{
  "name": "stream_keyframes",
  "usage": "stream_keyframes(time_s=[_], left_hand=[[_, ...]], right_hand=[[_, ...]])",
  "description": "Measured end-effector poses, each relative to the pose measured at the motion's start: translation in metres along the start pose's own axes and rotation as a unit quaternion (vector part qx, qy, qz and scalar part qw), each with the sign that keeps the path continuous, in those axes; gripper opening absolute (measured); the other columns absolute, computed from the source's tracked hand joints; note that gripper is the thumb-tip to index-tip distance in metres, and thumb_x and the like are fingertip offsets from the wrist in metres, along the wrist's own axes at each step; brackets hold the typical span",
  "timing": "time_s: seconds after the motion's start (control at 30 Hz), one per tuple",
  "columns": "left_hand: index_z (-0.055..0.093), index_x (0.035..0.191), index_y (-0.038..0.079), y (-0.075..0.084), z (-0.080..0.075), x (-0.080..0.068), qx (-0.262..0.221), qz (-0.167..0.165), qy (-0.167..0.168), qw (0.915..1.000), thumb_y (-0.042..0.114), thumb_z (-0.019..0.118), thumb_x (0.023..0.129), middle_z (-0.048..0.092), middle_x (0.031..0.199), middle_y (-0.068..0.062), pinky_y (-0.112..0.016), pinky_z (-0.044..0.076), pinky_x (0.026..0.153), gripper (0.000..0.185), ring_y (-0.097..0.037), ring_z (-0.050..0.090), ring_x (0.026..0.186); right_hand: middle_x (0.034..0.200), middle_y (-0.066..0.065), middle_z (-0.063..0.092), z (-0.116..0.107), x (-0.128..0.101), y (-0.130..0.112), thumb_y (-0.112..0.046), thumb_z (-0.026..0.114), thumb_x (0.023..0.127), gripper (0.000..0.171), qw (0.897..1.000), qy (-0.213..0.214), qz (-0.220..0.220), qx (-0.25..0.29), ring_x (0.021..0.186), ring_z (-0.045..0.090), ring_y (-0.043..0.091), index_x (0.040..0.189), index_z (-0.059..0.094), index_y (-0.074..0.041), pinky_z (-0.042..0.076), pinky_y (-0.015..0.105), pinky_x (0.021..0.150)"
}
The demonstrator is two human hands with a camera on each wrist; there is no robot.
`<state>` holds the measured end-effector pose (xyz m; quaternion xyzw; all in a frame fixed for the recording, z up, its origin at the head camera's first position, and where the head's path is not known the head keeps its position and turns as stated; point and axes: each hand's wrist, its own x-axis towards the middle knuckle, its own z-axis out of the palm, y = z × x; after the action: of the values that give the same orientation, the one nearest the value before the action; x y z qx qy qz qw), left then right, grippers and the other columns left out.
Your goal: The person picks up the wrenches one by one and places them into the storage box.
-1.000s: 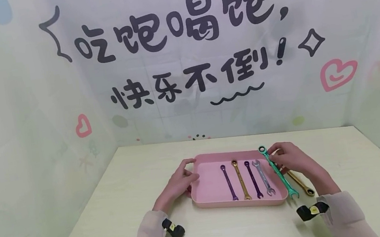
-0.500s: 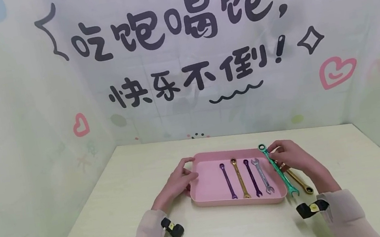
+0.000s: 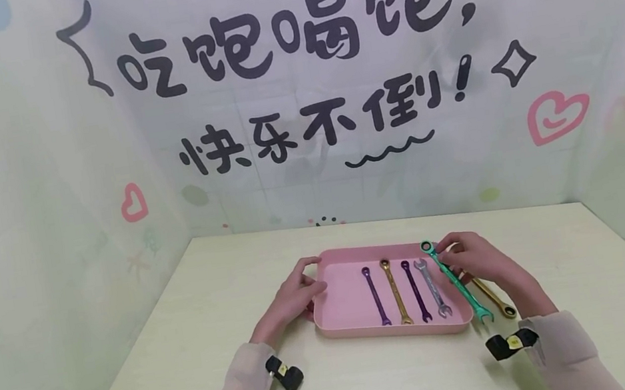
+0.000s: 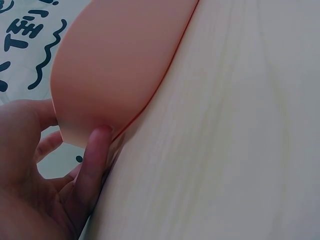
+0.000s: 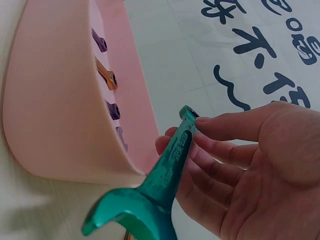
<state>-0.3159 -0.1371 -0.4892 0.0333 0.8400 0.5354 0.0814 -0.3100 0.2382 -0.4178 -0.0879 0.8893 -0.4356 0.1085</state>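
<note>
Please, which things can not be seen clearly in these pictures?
- Gold wrench on the table: head view, the right hand covers its far end.
- Green wrench: right wrist view, its open end is blurred; its markings are unreadable.
- Pink tray: left wrist view shows only its outer wall; the inside is hidden.

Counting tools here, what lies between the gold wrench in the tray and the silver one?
One purple wrench lies between the gold wrench and the silver wrench in the pink tray, per the head view.

Glossy green metal wrench (image 5: pixel 165 185), matt pink plastic tray (image 3: pixel 340 299)
</note>
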Motion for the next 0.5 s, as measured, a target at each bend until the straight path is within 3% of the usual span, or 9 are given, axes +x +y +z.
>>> stream_keyframes(time_s=[0.5], left_hand=[[0.045, 0.150, 0.034, 0.0005, 0.0008, -0.0009, 0.006, -0.002, 0.005, 1.0000, 0.028, 0.065, 0.099, 0.061, 0.111, -0.013, -0.028, 0.056, 0.048, 0.055, -0.019, 0.063, 0.065]], right_hand=[[0.094, 0.016, 0.067, 0.0004, -0.0018, -0.0008, -0.012, 0.056, 0.102, 0.035, 1.000, 0.000, -0.004, -0.002, 0.073, 0.062, 0.021, 0.131, 0.055, 0.009, 0.062, 0.036, 0.063]])
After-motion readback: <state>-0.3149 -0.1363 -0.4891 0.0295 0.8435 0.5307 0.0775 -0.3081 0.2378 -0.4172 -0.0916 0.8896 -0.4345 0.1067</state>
